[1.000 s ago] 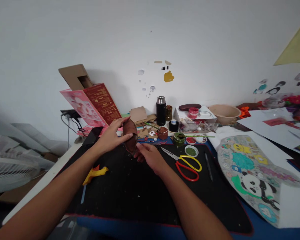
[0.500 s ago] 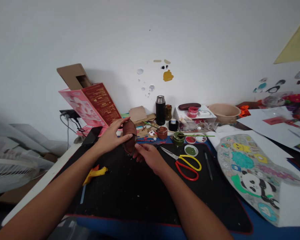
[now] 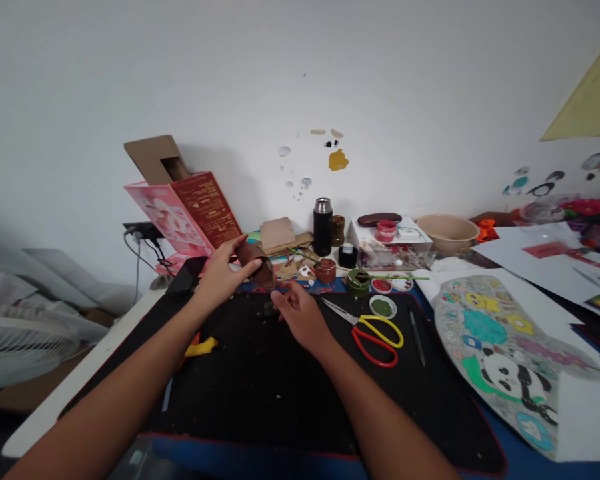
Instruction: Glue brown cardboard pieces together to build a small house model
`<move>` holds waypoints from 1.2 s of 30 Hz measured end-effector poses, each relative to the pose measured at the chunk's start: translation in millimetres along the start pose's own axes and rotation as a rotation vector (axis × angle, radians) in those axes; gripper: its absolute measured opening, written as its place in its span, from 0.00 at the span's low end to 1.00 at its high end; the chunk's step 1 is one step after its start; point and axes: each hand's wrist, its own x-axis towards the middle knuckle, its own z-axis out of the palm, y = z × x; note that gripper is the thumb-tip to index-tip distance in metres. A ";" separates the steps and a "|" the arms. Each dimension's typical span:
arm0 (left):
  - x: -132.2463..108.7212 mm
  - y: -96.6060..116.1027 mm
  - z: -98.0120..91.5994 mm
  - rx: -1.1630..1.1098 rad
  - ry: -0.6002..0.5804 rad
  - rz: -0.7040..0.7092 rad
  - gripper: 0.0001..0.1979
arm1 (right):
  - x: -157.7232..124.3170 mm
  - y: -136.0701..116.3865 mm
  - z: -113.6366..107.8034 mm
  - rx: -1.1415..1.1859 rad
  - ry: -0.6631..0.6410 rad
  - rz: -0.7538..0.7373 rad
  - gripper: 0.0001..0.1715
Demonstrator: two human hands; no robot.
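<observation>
My left hand (image 3: 225,273) is closed around a brown, tube-like piece (image 3: 253,264), thumb across its near side and fingers along its far side. The piece is tilted, and its hollow lower end faces right. Just right of that end is my right hand (image 3: 303,313), its thumb and fingers pressed together. Whatever may be between those fingers is hidden. Scissors (image 3: 363,327) with one yellow and one red handle lie open to the right of my right hand. An open jar of brown paint (image 3: 325,271) stands behind it.
A green paint jar (image 3: 358,283), a small dish of green paint (image 3: 383,307) and a black pen (image 3: 417,337) are on the right. A black flask (image 3: 323,227) stands at the back. Yellow scrap (image 3: 201,347) lies on the black mat (image 3: 260,400) near my left forearm.
The brown piece has tipped over so that its hollow end shows towards the right. My right hand has drawn a little away from it to the right. The view has shifted slightly.
</observation>
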 end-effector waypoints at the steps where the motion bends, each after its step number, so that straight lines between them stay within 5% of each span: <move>1: -0.8 -0.5 1.5 0.012 0.010 -0.001 0.35 | -1.4 -1.6 -0.2 -0.060 0.018 -0.018 0.32; 16: -20.9 -14.0 11.4 0.170 -0.059 0.009 0.36 | -2.0 -4.3 -5.3 -0.302 0.062 -0.048 0.21; 27: -37.4 -65.6 -8.8 0.414 -0.049 -0.170 0.39 | -5.1 -5.0 -4.5 -0.440 -0.012 -0.046 0.19; 36: -25.1 -58.0 14.5 0.481 -0.134 -0.171 0.41 | -7.6 -5.3 -3.0 -0.564 -0.068 -0.105 0.20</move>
